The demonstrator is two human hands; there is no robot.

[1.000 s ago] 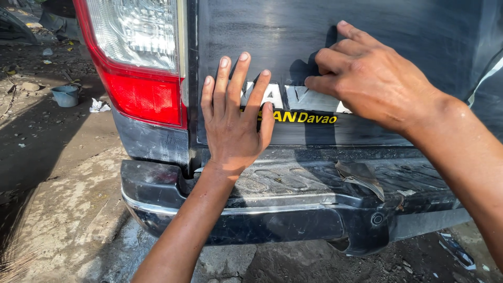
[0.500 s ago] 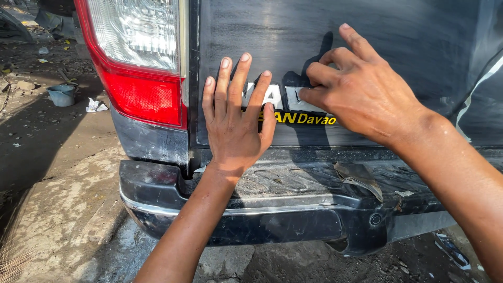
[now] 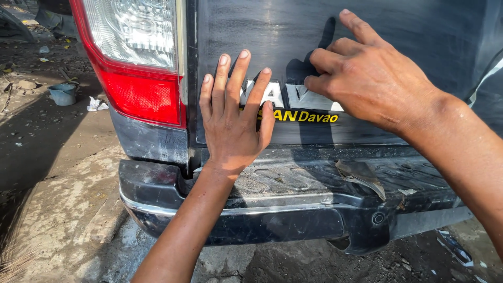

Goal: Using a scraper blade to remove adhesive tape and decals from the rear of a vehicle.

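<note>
Left hand (image 3: 233,123) pressed flat on the dark tailgate (image 3: 408,47), fingers spread, covering the near end of the raised silver lettering (image 3: 293,97). Right hand (image 3: 372,78) loosely curled, fingertips touching the lettering's middle, index finger lifted; pinching nothing that I can see. Lettering sits low on the tailgate, right of the red tail light (image 3: 141,68), above the scuffed rear bumper (image 3: 293,209).

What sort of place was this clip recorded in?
Probably an outdoor vehicle repair or body-work yard. The hands, left hand and right hand, press on a dark tailgate above a scuffed rear bumper, with littered dirt ground alongside.
</note>
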